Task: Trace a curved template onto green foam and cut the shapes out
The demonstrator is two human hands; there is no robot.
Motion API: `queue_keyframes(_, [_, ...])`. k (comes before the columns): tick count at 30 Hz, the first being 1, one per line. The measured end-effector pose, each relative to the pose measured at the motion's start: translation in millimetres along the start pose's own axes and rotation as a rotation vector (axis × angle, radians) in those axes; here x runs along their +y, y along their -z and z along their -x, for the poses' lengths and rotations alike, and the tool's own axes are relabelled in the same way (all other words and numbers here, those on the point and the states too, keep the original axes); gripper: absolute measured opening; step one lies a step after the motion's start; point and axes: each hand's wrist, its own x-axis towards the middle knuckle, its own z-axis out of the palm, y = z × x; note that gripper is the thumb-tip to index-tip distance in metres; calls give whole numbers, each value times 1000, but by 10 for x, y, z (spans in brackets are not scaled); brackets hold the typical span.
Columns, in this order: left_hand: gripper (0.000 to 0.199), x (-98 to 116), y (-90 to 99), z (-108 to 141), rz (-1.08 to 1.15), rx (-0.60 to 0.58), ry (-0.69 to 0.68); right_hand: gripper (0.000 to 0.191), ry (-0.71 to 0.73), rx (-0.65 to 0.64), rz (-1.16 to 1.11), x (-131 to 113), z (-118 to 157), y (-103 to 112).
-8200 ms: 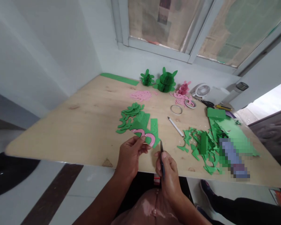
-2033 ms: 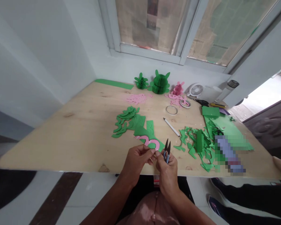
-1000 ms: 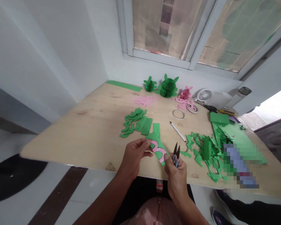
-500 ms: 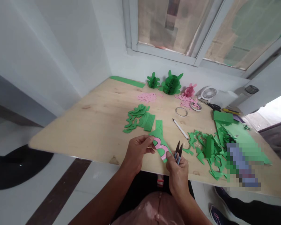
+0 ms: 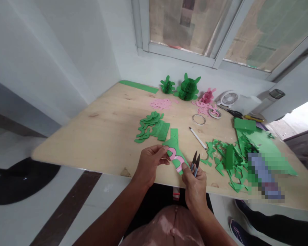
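My left hand (image 5: 149,162) pinches the upper left edge of a green paper piece (image 5: 174,143). On that green piece lies a pink paper cut-out (image 5: 179,162) with a curvy outline. The thumb of my right hand (image 5: 195,182) presses on the lower end of the two papers. Also in my right hand is a pair of small thread snips (image 5: 196,162) with blue handles, their dark blades apart and pointing up. The palm side of both hands is hidden. Just beyond the papers lies a stack of green paper cut-outs (image 5: 152,121) and rectangles (image 5: 164,131).
To the right are a white pen (image 5: 197,138), green paper scraps (image 5: 229,157) and a green sheet (image 5: 269,150). At the back stand green honeycomb paper figures (image 5: 187,89), a pink one (image 5: 207,96), a small white fan (image 5: 229,98), tape rolls (image 5: 215,113) and black scissors (image 5: 234,113).
The view has shifted slightly. Both hands keep their grip on the papers, which are tilted a little differently, and the snips stay in my right hand.
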Motion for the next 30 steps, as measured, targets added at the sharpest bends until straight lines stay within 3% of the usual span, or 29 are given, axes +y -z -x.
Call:
queue_keyframes(10, [12, -21, -12, -16, 1, 10, -3, 31, -20, 5, -80, -17, -8, -11])
queue_keyframes(30, [17, -31, -38, -31, -23, 50, -10, 36, 13, 0, -30, -50, -41, -23])
